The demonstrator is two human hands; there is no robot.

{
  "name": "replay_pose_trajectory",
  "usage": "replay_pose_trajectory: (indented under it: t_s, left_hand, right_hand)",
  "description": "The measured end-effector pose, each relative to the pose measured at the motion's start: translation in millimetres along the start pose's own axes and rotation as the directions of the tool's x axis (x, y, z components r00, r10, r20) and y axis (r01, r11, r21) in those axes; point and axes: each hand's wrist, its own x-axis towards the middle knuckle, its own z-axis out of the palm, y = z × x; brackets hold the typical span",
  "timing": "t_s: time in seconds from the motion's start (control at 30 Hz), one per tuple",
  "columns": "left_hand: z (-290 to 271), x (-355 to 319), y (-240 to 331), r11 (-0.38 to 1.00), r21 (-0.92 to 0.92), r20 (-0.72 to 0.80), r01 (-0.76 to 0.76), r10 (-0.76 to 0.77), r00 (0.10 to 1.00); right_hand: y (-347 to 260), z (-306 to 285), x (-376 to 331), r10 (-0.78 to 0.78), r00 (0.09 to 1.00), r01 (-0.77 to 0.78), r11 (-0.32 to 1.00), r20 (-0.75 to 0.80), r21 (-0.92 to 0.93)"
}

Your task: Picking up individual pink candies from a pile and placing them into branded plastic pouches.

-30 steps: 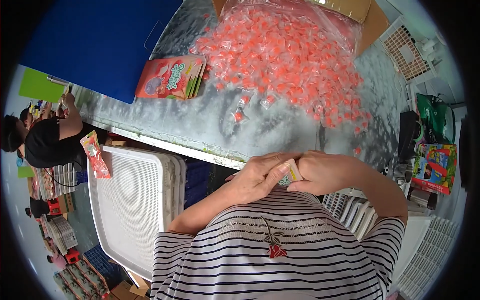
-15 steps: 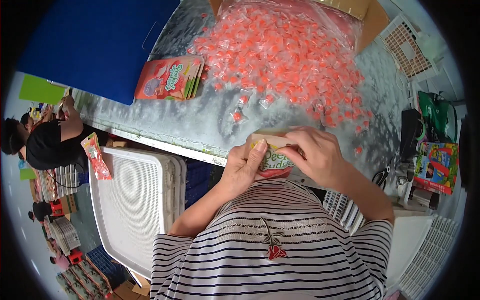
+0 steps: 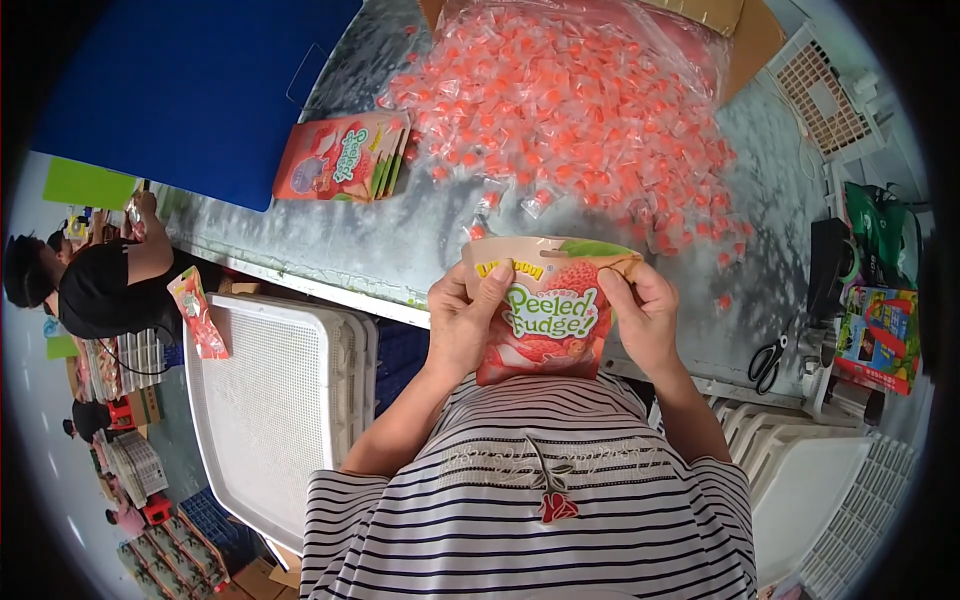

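Upright in front of my chest is a red and pink candy pouch (image 3: 545,350) with a green leaf print at its top right corner. My left hand (image 3: 462,322) grips its left edge, thumb on the front. At the upper right corner, my right hand (image 3: 645,318) pinches the pouch between thumb and fingers. Just beyond it on the table lies a wide heap of red candies (image 3: 570,120) in clear wrappers, with a few loose ones at its near side. Several similar pouches (image 3: 335,160) lie stacked left of the heap.
A blue panel (image 3: 190,90) covers the table's far left. Stacked white trays (image 3: 260,390) stand at left, a single pouch (image 3: 198,315) on their corner. Black scissors (image 3: 768,365) lie at right, near a white basket (image 3: 822,100). A cardboard box (image 3: 760,45) is behind the heap. Another person (image 3: 110,275) works at far left.
My right hand has moved from over the pouch's top to its right corner. The pouch is now spread flat between both hands, its front fully in sight.
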Motion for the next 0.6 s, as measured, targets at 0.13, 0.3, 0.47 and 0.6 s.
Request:
replay_pose_trajectory:
  t_s: [0.13, 0.3, 0.47, 0.6]
  left_hand:
    - [-6.7, 0.0, 0.3, 0.994, 0.054, 0.01, -0.093, 0.092, 0.996]
    - [-5.6, 7.2, -3.3, 0.976, -0.216, 0.044, 0.028, -0.019, 0.999]
    - [-11.1, 4.7, -0.4, 0.99, -0.121, 0.13, 0.075, -0.059, 0.99]
    - [-11.1, 3.5, 0.4, 0.986, -0.117, 0.233, 0.122, -0.092, 0.968]
  right_hand:
    - [6.3, -4.0, 1.2, -0.034, 0.998, 0.036, 0.998, 0.048, -0.045]
    - [18.7, 0.7, 4.9, 0.053, 0.998, -0.056, 0.993, 0.031, 0.106]
    - [11.7, 3.3, 0.1, 0.122, 0.974, -0.164, 0.962, 0.192, 0.22]
    - [1.0, 4.3, 1.9, 0.141, 0.969, -0.187, 0.955, 0.204, 0.231]
